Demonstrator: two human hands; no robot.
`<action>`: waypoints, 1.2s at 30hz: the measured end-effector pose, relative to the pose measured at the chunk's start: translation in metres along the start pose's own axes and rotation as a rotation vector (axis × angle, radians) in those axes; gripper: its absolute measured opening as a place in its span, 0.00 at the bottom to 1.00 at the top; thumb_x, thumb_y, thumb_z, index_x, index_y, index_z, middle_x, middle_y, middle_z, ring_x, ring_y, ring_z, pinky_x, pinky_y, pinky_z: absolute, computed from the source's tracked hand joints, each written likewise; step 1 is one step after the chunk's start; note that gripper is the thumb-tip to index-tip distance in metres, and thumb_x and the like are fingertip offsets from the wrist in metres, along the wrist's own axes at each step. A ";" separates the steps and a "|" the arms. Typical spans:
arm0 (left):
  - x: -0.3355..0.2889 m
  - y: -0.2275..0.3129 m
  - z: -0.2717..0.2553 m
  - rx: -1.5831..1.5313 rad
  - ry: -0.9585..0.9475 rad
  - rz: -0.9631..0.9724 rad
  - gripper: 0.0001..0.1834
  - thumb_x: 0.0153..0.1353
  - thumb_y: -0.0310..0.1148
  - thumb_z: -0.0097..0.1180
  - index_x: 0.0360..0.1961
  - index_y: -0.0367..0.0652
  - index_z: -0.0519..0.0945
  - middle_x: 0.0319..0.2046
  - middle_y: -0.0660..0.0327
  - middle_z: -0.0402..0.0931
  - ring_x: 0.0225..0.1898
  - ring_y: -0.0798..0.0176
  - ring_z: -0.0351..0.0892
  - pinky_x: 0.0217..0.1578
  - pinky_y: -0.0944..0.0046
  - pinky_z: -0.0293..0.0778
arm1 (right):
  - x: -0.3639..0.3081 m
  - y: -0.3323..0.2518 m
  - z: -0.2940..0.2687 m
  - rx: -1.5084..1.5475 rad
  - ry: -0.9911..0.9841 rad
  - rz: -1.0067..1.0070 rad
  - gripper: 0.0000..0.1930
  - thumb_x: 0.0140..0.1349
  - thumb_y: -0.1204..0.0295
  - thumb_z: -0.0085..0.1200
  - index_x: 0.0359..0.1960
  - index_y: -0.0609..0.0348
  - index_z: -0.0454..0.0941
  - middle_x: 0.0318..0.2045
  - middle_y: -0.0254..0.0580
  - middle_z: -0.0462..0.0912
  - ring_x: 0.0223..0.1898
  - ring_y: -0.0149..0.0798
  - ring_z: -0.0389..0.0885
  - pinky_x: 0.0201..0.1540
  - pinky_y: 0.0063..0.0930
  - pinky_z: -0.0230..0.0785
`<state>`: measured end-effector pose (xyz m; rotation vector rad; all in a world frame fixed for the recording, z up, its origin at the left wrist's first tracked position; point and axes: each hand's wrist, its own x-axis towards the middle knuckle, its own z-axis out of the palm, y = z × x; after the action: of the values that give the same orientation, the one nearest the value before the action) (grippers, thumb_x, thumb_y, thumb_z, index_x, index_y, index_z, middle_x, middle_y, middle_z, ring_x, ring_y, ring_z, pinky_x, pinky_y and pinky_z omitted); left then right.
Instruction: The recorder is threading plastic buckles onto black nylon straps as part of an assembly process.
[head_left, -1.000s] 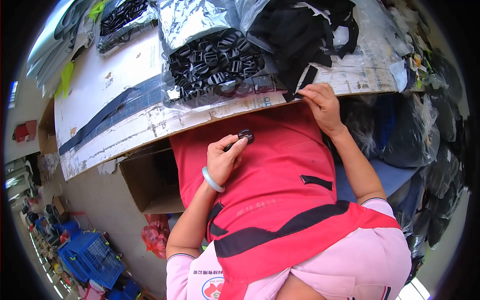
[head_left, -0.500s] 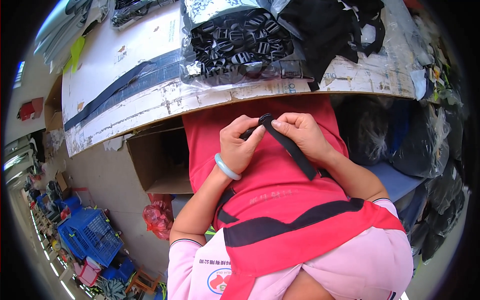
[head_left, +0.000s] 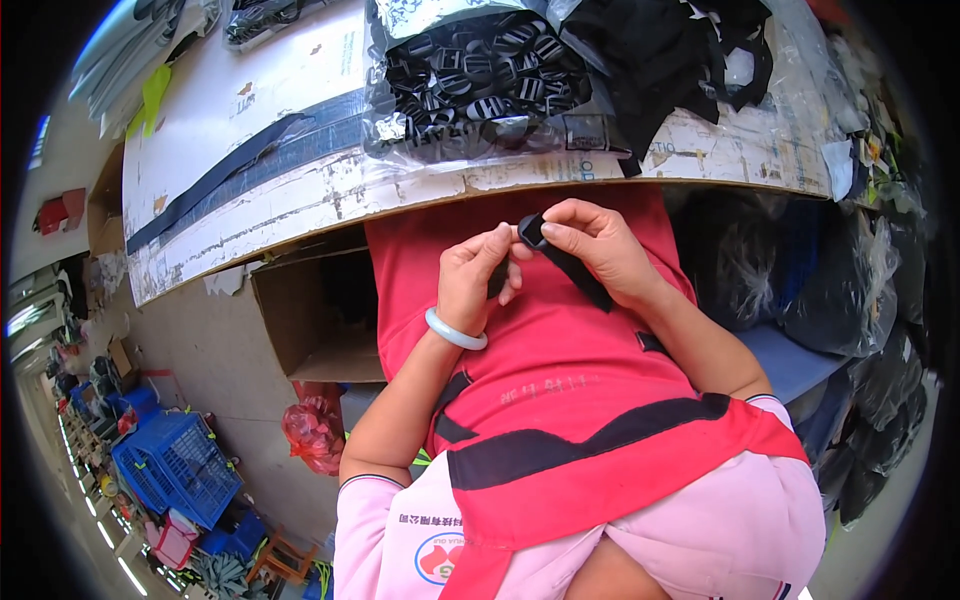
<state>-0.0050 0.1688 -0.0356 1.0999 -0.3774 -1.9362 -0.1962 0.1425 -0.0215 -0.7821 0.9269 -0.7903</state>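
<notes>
Over my lap, a small black plastic buckle (head_left: 532,232) sits between my two hands. My left hand (head_left: 470,285), with a pale bangle at its wrist, pinches the buckle's left side between thumb and fingertips; some dark webbing shows under its palm. On the other side, my right hand (head_left: 612,255) has thumb and forefinger closed on a black webbing strap (head_left: 578,276) right at the buckle. The strap hangs down below the right fingers. How the strap passes through the buckle is hidden by my fingertips.
Ahead, a worn white tabletop (head_left: 270,70) carries a clear bag of black buckles (head_left: 480,80), black fabric pieces (head_left: 655,90) and a long dark strip (head_left: 215,185). Under it are a cardboard box (head_left: 310,320) and stuffed dark bags (head_left: 840,290). A blue crate (head_left: 180,465) stands on the left.
The buckle has turned to show its flat face. My right fingers have lifted slightly at it, and the strap's hanging part appears shorter and higher than before.
</notes>
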 end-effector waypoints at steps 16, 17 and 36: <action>0.002 -0.010 0.007 0.500 0.131 0.441 0.08 0.61 0.24 0.62 0.40 0.33 0.84 0.31 0.60 0.82 0.27 0.74 0.76 0.27 0.74 0.70 | -0.012 -0.014 0.008 -0.297 0.102 0.129 0.09 0.65 0.70 0.56 0.29 0.60 0.72 0.19 0.34 0.78 0.15 0.20 0.73 0.16 0.14 0.66; 0.001 -0.010 0.008 0.504 0.119 0.500 0.07 0.59 0.21 0.62 0.39 0.33 0.84 0.31 0.61 0.81 0.29 0.73 0.76 0.31 0.73 0.71 | -0.011 -0.014 0.009 -0.269 0.108 0.141 0.10 0.65 0.70 0.57 0.29 0.60 0.72 0.19 0.34 0.78 0.14 0.21 0.74 0.15 0.14 0.67; -0.013 -0.002 0.003 0.662 -0.091 0.688 0.12 0.51 0.15 0.64 0.37 0.39 0.85 0.41 0.59 0.73 0.39 0.64 0.77 0.40 0.69 0.74 | 0.003 -0.013 -0.007 -0.273 -0.031 0.048 0.09 0.64 0.69 0.59 0.35 0.63 0.81 0.25 0.31 0.80 0.24 0.21 0.76 0.25 0.15 0.69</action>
<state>-0.0052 0.1798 -0.0284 1.0761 -1.3246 -1.2577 -0.2046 0.1315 -0.0142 -1.0031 1.0352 -0.6145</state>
